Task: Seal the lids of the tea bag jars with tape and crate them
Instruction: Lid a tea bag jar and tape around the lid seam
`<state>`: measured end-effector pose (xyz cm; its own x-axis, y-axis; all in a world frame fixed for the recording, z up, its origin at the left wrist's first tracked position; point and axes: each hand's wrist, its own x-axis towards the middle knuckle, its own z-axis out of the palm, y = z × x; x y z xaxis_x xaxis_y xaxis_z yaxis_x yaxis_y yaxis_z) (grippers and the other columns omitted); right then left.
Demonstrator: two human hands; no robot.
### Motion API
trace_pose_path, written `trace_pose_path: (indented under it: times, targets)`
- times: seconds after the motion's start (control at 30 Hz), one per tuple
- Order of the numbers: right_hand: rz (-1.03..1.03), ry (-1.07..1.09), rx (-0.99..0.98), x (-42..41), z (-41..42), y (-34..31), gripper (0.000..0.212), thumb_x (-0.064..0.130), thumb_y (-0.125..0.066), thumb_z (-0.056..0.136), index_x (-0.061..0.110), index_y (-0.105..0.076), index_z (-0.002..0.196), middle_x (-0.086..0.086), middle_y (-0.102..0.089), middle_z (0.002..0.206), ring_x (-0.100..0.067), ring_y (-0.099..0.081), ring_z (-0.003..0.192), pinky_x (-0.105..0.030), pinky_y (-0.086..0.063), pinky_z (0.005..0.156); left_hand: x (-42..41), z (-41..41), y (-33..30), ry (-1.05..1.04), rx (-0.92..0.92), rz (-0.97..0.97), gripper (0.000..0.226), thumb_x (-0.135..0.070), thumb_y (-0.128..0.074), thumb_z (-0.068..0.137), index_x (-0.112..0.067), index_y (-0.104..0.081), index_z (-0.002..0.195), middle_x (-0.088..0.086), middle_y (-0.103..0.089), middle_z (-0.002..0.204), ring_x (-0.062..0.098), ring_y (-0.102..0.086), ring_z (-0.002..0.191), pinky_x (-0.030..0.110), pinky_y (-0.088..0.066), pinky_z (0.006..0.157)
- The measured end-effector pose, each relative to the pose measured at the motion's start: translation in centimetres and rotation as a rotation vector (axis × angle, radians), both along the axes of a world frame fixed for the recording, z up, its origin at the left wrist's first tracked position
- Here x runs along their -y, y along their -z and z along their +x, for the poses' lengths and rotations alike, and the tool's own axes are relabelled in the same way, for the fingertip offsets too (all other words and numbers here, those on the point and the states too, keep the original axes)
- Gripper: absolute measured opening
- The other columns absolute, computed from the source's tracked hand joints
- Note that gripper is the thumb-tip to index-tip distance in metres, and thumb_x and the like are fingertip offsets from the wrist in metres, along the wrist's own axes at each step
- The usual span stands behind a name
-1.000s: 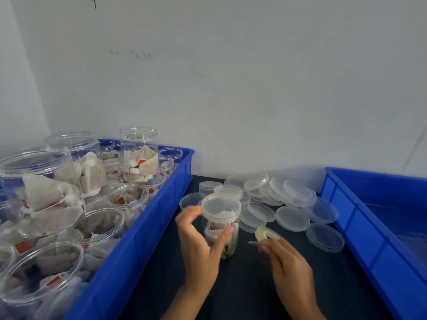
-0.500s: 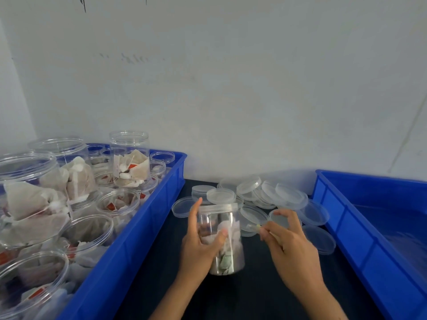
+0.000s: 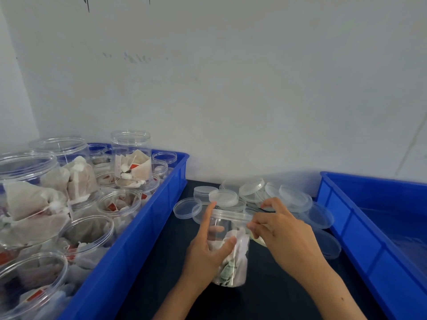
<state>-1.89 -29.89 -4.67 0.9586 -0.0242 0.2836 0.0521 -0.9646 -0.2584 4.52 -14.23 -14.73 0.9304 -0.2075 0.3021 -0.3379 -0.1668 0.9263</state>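
Left hand [image 3: 205,252] grips lidded jar [image 3: 231,252], right hand [image 3: 284,236] pinches its lid rim [image 3: 231,214], between two blue crates [image 3: 143,232] on the bench [image 3: 272,296].

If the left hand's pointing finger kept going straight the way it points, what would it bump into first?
Probably the stack of loose lids just beyond the left hand; its index fingertip already ends close below them, though depth is unclear.

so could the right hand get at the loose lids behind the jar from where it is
Probably yes. The right hand is at the jar's lid, and the pile of loose lids lies just beyond its fingers with nothing between, though it seems to be pinching tape.
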Motion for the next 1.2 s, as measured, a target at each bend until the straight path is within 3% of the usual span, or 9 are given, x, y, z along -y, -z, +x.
trace_pose_path:
  times: [0.1,0.2,0.3,0.43,0.5,0.6,0.83,1.1,1.2]
  targets:
    - [-0.024,-0.01,-0.029,0.3,0.4,-0.1,0.034,0.049,-0.043,0.098,0.031,-0.053,0.071,0.026,-0.035,0.126,0.0,-0.056,0.076,-0.021,-0.04,0.06,-0.1,-0.2,-0.5,0.094,-0.045,-0.011,0.075,-0.057,-0.065,0.074,-0.076,-0.017,0.128,-0.008,-0.057,0.122,0.008,-0.059,0.109,0.041,-0.05,0.097]
    - [0.016,-0.065,-0.047,0.5,0.6,-0.5,0.037,0.047,-0.046,0.097,0.027,-0.056,0.068,0.031,-0.039,0.125,0.007,-0.052,0.072,-0.02,-0.04,0.064,-0.3,-0.1,-0.8,0.144,-0.055,-0.127,0.074,-0.048,-0.067,0.069,-0.059,-0.032,0.133,-0.009,-0.053,0.135,0.01,-0.053,0.124,0.042,-0.045,0.104]
    - [0.046,-0.108,-0.07,0.3,0.8,-0.8,0.038,0.045,-0.049,0.096,0.023,-0.058,0.066,0.026,-0.052,0.116,0.003,-0.056,0.082,-0.026,-0.047,0.076,-0.3,-0.1,-1.1,0.144,-0.021,-0.185,0.073,-0.026,-0.067,0.073,-0.046,-0.036,0.136,-0.013,-0.047,0.141,0.009,-0.045,0.132,0.039,-0.043,0.107]
    - [0.014,-0.119,-0.088,0.2,0.9,-0.9,0.038,0.041,-0.05,0.096,0.023,-0.057,0.064,0.021,-0.059,0.113,-0.001,-0.056,0.092,-0.024,-0.045,0.077,-0.3,-0.3,-1.8,0.164,0.067,-0.238,0.058,-0.017,-0.067,0.073,-0.047,-0.044,0.117,-0.021,-0.047,0.135,0.005,-0.046,0.13,0.03,-0.049,0.096]
    - [0.018,-0.115,-0.088,0.2,0.9,-0.9,0.038,0.042,-0.05,0.096,0.024,-0.055,0.063,0.021,-0.059,0.112,-0.002,-0.056,0.091,-0.022,-0.042,0.074,-0.3,-0.4,-2.3,0.171,0.073,-0.214,0.032,-0.036,-0.069,0.072,-0.039,-0.052,0.098,-0.035,-0.047,0.129,-0.002,-0.04,0.132,0.022,-0.043,0.097]
    - [0.009,-0.115,-0.094,0.1,0.9,-1.0,0.038,0.043,-0.049,0.096,0.026,-0.055,0.063,0.021,-0.058,0.108,-0.002,-0.057,0.09,-0.02,-0.041,0.071,-0.1,-0.3,-2.6,0.104,0.092,-0.194,0.034,-0.055,-0.066,0.069,-0.027,-0.059,0.087,-0.041,-0.051,0.122,-0.011,-0.032,0.134,0.033,-0.031,0.11]
    - [0.072,-0.11,-0.094,-0.2,1.0,-1.0,0.036,0.043,-0.05,0.096,0.027,-0.055,0.064,0.019,-0.059,0.098,-0.004,-0.056,0.085,-0.025,-0.045,0.074,-0.2,-0.4,-2.8,0.014,0.121,-0.173,0.024,-0.056,-0.074,0.073,-0.034,-0.066,0.08,-0.02,-0.047,0.142,-0.014,-0.031,0.133,0.043,-0.026,0.117]
    - [0.007,-0.062,-0.057,-0.8,0.9,-0.8,0.038,0.045,-0.048,0.096,0.027,-0.052,0.062,0.014,-0.058,0.091,-0.006,-0.056,0.08,-0.026,-0.047,0.071,0.1,-0.8,-2.7,-0.026,0.136,-0.254,0.017,-0.04,-0.066,0.076,-0.024,-0.066,0.079,-0.025,-0.049,0.137,-0.008,-0.037,0.133,0.049,-0.031,0.115]
    - [-0.043,-0.019,-0.031,-1.5,0.7,-0.8,0.04,0.048,-0.044,0.097,0.028,-0.047,0.062,0.013,-0.058,0.091,-0.007,-0.057,0.08,-0.029,-0.049,0.072,0.4,-0.9,-2.7,-0.025,0.171,-0.264,0.014,-0.032,-0.064,0.081,-0.019,-0.065,0.082,-0.032,-0.056,0.125,-0.005,-0.04,0.132,0.046,-0.032,0.114]
